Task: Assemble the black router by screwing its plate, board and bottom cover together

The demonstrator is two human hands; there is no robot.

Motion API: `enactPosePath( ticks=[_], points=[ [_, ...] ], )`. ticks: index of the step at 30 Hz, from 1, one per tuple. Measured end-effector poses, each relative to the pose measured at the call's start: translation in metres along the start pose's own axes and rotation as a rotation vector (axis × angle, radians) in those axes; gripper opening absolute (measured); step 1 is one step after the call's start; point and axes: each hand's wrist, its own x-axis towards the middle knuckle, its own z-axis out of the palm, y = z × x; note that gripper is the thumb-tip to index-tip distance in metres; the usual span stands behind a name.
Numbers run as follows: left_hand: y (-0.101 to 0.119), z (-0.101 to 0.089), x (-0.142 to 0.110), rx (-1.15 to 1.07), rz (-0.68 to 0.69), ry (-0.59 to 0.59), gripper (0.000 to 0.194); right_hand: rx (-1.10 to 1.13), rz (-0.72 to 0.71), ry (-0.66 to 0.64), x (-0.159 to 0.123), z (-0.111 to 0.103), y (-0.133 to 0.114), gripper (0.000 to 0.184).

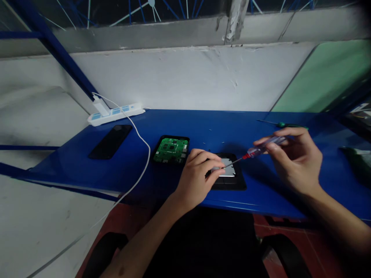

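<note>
My right hand (pixel 300 162) holds a screwdriver (pixel 263 146) by its clear purple handle, its red collar and thin shaft slanting down to the left. The shaft's tip meets the fingertips of my left hand (pixel 198 175), which are pinched together over a silver metal plate (pixel 231 170). Whatever small thing lies between those fingertips is too small to make out. The plate lies in a black casing (pixel 240 184) near the front edge of the table, partly hidden by my left hand. To its left sits an open black case with a green circuit board (pixel 171 150).
A black phone (pixel 111 142) lies on the blue table (pixel 191 121) at the left. Behind it is a white power strip (pixel 121 112) with a plugged-in charger and a white cable (pixel 148 154). Several tiny screws lie mid-table. A green-handled screwdriver (pixel 282 124) is at the back right.
</note>
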Motion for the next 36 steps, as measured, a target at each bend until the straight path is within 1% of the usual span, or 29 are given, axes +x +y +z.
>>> enactPosePath(
  ticks=[5, 9, 19, 26, 30, 33, 36],
  points=[
    [0.0, 0.001, 0.0, -0.002, 0.005, 0.011, 0.009, -0.011, 0.004, 0.001, 0.0, 0.001, -0.001, 0.025],
    [-0.001, 0.002, 0.0, 0.002, 0.018, 0.017, 0.011, -0.035, -0.023, -0.007, 0.0, 0.001, -0.001, 0.026],
    [-0.002, 0.002, -0.001, 0.015, 0.014, -0.014, 0.01, -0.041, -0.044, -0.014, 0.0, 0.001, -0.003, 0.028],
    [-0.004, 0.003, -0.003, 0.031, 0.022, -0.036, 0.009, -0.068, -0.105, -0.048, -0.002, 0.002, -0.004, 0.031],
    [-0.004, 0.005, -0.004, 0.081, 0.042, -0.055, 0.008, -0.064, -0.185, -0.093, -0.005, 0.003, -0.004, 0.039],
    [-0.004, 0.006, -0.004, 0.126, 0.063, -0.078, 0.008, -0.026, -0.265, -0.181, -0.002, 0.004, -0.005, 0.048],
    [-0.005, 0.006, -0.004, 0.142, 0.073, -0.078, 0.009, -0.02, -0.308, -0.269, 0.006, 0.007, -0.007, 0.052]
  ],
)
